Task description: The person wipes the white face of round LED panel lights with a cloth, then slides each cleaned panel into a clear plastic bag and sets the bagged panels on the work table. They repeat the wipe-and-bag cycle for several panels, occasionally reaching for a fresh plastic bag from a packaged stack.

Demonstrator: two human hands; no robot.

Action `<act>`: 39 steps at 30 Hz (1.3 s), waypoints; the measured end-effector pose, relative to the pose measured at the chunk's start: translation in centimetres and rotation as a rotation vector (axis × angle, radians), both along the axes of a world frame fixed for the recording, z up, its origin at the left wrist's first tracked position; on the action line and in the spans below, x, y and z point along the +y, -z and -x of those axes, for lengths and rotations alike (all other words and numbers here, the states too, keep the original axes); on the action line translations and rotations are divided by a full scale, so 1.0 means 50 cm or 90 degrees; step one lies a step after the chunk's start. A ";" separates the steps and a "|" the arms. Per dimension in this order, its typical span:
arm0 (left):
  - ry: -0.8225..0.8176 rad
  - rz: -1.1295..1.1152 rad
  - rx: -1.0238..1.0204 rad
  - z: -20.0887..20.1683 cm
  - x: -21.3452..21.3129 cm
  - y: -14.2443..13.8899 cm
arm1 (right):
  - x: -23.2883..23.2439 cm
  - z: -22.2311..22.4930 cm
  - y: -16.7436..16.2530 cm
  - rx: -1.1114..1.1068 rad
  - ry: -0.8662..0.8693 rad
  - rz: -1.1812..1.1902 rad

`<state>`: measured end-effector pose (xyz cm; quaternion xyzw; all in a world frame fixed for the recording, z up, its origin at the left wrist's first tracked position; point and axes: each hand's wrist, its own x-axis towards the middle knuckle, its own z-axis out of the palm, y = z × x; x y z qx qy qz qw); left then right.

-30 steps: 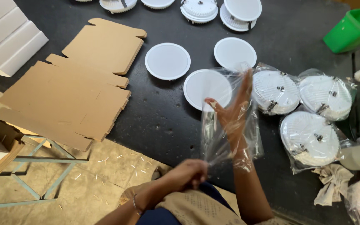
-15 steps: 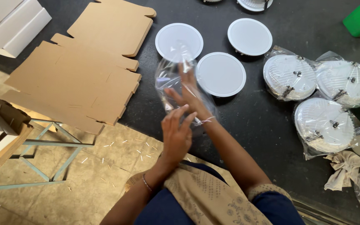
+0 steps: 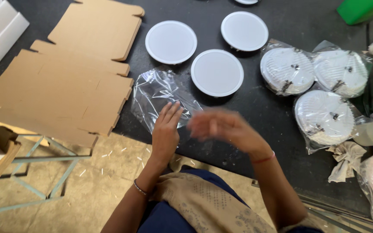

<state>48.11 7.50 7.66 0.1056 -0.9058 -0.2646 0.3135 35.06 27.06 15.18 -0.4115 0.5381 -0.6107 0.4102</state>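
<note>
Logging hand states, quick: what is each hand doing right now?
Left hand: open, flat on the clear plastic bag.
Right hand: blurred, holds nothing visible; grip cannot be told.

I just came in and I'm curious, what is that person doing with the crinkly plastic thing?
A person's left hand presses a clear plastic bag flat on the black table. The right hand is blurred just above the table beside it, holding nothing. Three bare white round discs lie beyond the bag, and three bagged ones lie to the right.

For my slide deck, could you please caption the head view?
Left hand flattens a clear plastic bag on the black table beside three white discs.
</note>
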 end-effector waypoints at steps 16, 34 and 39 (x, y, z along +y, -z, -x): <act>0.103 0.034 -0.033 0.076 0.030 0.010 | -0.097 0.208 0.209 0.932 0.470 -0.233; 0.098 -0.003 -0.181 0.207 0.126 0.040 | 0.399 0.019 0.331 -0.487 0.815 0.096; 0.162 0.008 -0.253 0.199 0.173 0.034 | 0.320 -0.025 0.356 -0.449 0.680 0.123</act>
